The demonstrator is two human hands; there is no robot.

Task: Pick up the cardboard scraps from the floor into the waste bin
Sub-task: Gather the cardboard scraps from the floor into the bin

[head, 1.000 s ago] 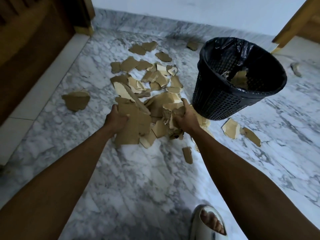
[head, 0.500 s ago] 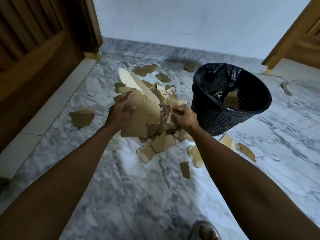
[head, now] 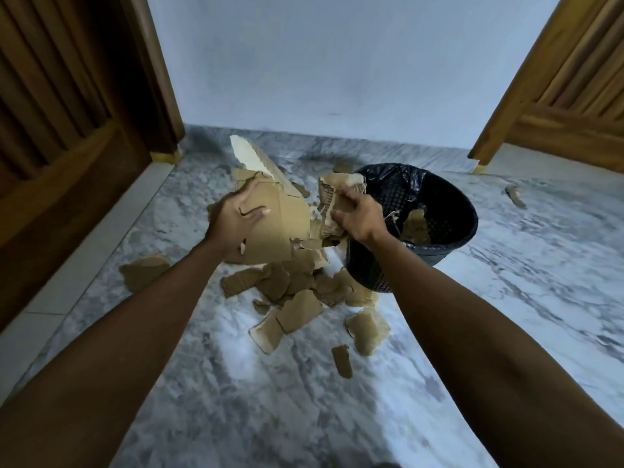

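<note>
- Floor (head: 506,298), marble, lies well below the grip, with loose scraps (head: 297,292) strewn under and nearer than the raised load, and one lone scrap (head: 143,270) off to the left of it.
- Bin (head: 449,238), black mesh with a dark liner, stands just right of the grip; its rim is beside the right hand and a few pieces already lie inside.
- Bundle (head: 273,228) of cardboard hangs in the air between the two hands, its tall pale piece sticking up beyond the left one.
- Left hand (head: 236,217) presses flat against the big sheet, fingers spread and thumb laid across its face, more a clamp than a curl.
- Right hand (head: 354,216) is curled round a wad of torn corrugated pieces at the bundle's right edge.
- Judgement: the carry is the step in hand, and the load sits left of the bin's mouth. To do it well, keep both hands squeezing inward, bring the whole bundle right until it is over the opening, lower it close to the rim, then let go with the right side first so pieces slide in rather than spill.
- Risk: small bits at the bottom look loosely held and may drop.
</note>
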